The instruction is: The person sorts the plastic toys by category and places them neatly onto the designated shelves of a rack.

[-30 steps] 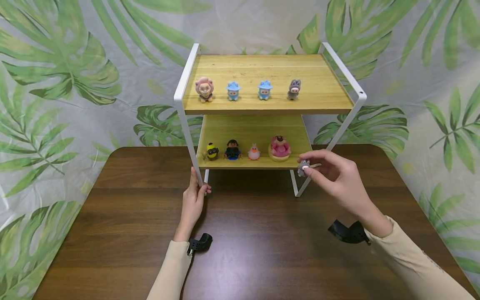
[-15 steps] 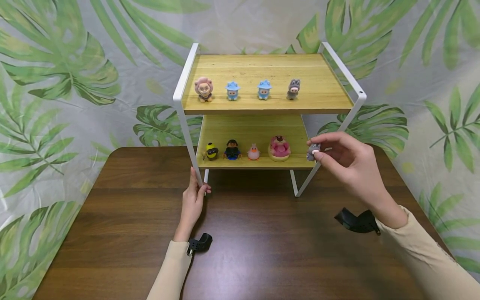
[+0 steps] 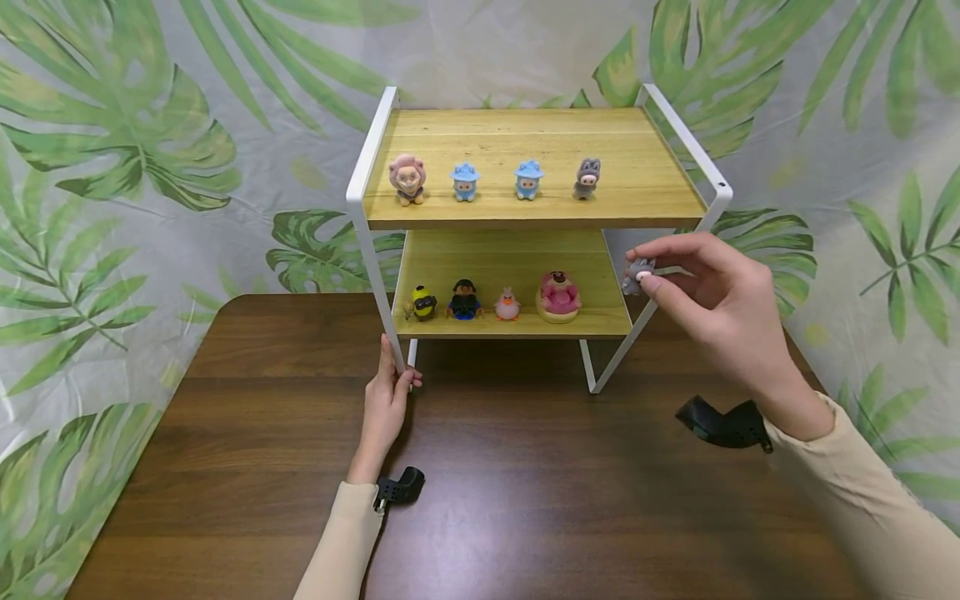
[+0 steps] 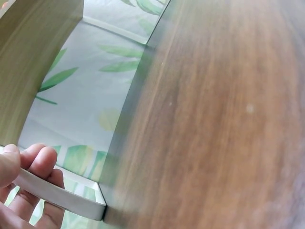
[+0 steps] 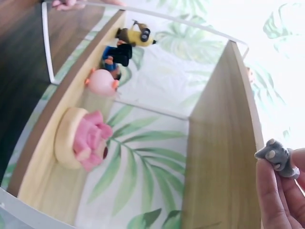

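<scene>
Between the thumb and fingers of my right hand is a small grey eared figurine, pinched in the air by the rack's right front leg. The right wrist view shows the same figurine tilted near the upper board's edge. My left hand grips the white left leg of the two-tier rack low down, its fingers around the bar. On the upper shelf stand a pinkish figurine, two light-blue hatted figurines and another grey eared figurine.
The lower shelf bears a yellow figurine with goggles, a dark-haired figurine in black and blue, a pink bird-like figurine and a larger pink bear. The rack stands on a dark wooden table before a leaf-patterned cloth.
My right hand has risen and moved right with the grey figurine, from below the lower shelf's edge to above that shelf's level. My left hand has stayed on the leg.
</scene>
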Demonstrator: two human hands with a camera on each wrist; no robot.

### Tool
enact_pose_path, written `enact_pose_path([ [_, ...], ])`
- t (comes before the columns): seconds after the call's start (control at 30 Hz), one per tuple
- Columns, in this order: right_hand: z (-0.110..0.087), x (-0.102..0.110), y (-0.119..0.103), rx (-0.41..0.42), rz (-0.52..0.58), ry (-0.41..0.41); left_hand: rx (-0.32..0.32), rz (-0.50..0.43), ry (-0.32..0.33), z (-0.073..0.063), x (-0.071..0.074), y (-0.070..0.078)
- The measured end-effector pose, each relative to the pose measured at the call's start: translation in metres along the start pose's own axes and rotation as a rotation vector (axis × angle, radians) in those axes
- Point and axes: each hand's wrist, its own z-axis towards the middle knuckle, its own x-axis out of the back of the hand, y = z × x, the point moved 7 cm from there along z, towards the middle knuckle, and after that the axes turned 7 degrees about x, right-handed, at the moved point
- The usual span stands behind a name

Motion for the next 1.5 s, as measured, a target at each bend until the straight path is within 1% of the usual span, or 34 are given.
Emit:
enact_pose_path([
  [0.03, 0.001, 0.001, -0.001, 0.004, 0.013, 0.007, 0.0, 0.0, 0.0, 0.0, 0.002, 0.006],
  [0.13, 0.006, 0.002, -0.003, 0.016, 0.026, 0.016, 0.009, 0.0, -0.007, -0.001, 0.002, 0.003],
  [0.27, 0.012, 0.004, -0.005, 0.03, 0.02, 0.034, 0.032, 0.011, -0.015, -0.003, -0.003, -0.022],
  [0.4, 0.016, 0.007, -0.007, 0.029, 0.022, 0.061, 0.028, 0.017, -0.013, -0.003, -0.003, -0.022],
  [0.63, 0.024, 0.01, -0.008, 0.02, 0.022, 0.082, 0.026, 0.015, -0.016, -0.003, -0.003, -0.022],
  [0.87, 0.031, 0.014, -0.011, 0.043, -0.035, 0.096, 0.048, 0.013, -0.027, -0.003, -0.004, -0.024],
  [1.03, 0.038, 0.018, -0.012, 0.053, -0.055, 0.115, 0.059, 0.008, -0.029, -0.003, -0.004, -0.024],
  [1.2, 0.043, 0.02, -0.014, 0.063, -0.101, 0.111, 0.032, 0.005, -0.012, -0.003, -0.003, -0.023],
  [1.37, 0.051, 0.021, -0.016, 0.097, -0.15, 0.103, -0.001, 0.004, 0.004, -0.002, -0.003, -0.02],
  [1.5, 0.058, 0.025, -0.017, 0.107, -0.222, 0.097, -0.014, 0.007, 0.01, -0.002, -0.004, -0.019],
])
